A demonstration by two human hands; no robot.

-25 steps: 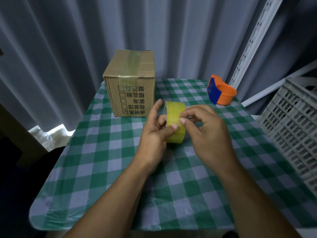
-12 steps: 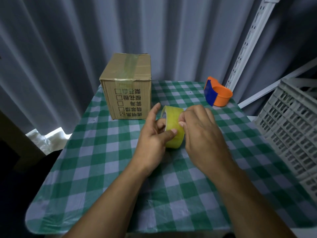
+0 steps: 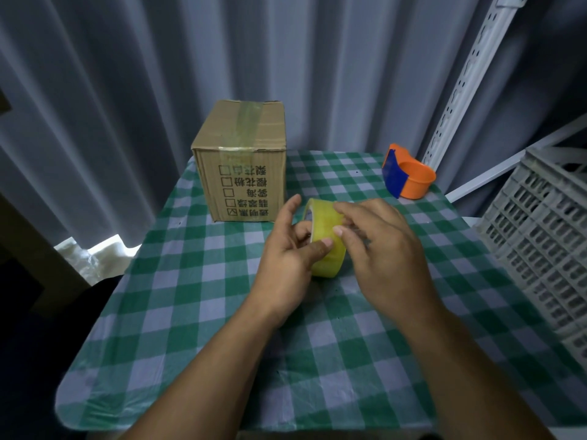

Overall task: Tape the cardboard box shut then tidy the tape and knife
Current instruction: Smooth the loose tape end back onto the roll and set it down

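2 hands meet over the checked table [image 3: 197, 312]: the left hand [image 3: 287, 252] grips the yellow tape roll [image 3: 327, 239], thumb pressed on it. The right hand [image 3: 381, 249] has its fingers loosely curled, fingertips picking at the roll. Behind them stands the taped cardboard box [image 3: 243, 166].

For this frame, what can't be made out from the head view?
- Loose end of the tape roll: hidden under the right hand fingers, which are motion-blurred.
- Knife: not identifiable; the orange and blue object is too small to tell.
- Cardboard box: far sides face away.
- Grey crate: cut off by the right edge.
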